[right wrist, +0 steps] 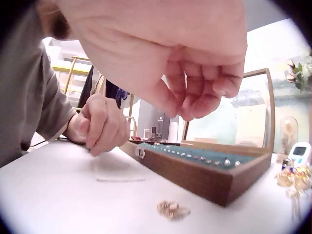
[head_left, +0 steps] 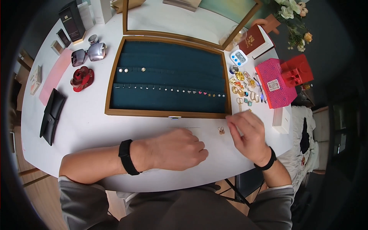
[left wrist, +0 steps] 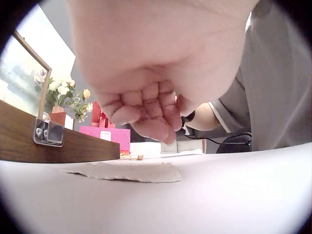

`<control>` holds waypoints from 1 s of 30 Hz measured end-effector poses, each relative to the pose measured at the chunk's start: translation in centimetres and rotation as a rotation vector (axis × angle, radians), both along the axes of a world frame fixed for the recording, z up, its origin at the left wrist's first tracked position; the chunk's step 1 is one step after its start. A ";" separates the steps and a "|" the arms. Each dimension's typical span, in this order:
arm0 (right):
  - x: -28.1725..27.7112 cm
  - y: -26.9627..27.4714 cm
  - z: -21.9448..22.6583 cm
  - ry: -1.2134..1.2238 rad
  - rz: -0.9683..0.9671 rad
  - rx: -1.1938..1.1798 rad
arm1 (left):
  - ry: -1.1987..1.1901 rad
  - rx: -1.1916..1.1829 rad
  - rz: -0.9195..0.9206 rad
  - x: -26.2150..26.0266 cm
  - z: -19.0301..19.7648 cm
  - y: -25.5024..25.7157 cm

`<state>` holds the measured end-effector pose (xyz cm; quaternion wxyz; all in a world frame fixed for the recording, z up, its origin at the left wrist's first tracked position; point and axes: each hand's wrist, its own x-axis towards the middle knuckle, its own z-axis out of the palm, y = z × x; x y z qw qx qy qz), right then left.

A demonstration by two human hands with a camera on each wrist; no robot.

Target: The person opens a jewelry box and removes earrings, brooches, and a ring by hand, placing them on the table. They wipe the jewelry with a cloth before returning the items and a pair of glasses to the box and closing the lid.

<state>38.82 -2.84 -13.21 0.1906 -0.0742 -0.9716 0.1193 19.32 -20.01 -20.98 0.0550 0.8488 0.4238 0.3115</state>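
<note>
With the left hand [head_left: 174,150] loosely curled and the right hand [head_left: 249,134] relaxed, both apparently empty, picking up seems the step, the gold earrings [head_left: 221,130] near the display case's [head_left: 168,113] front right corner likely needing a light fingertip pinch.

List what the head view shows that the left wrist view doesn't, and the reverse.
Only the head view: the sunglasses, red rosette, black pouch and the jewellery rows.
Only the left wrist view: the palm side of the left hand.
Both: the wooden box with its clasp, the pink box and the flowers.
</note>
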 end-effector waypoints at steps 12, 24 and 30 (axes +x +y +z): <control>-21.2 0.9 -2.3 -0.091 0.178 -0.068 | 0.038 -0.030 -0.122 -0.3 -0.1 0.2; -27.4 0.4 -4.2 -0.440 0.173 -0.282 | 0.035 0.072 -0.164 0.7 1.3 -0.2; -27.2 2.9 -3.8 -0.278 0.084 -0.396 | 0.101 -0.134 0.284 -8.1 8.4 -1.3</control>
